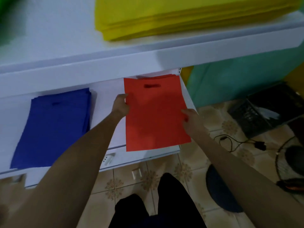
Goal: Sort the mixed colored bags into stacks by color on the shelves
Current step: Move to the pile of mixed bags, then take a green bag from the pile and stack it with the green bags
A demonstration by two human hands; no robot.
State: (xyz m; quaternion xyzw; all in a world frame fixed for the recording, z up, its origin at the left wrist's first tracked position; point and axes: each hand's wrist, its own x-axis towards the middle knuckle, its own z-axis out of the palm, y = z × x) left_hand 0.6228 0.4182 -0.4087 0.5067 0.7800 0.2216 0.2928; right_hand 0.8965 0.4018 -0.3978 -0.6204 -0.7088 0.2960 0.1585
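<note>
Top edge cut off yellow stack (181, 15); green item (8, 18), top L, was blurred & cropped. Fingers of R hand (190, 119) lay hidden under red bag (156, 112).

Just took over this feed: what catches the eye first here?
A red bag lies on the lower shelf, gripped at its side edges by the left hand and right hand. A blue stack lies to its left, and a thick yellow stack rests on the upper shelf.
</note>
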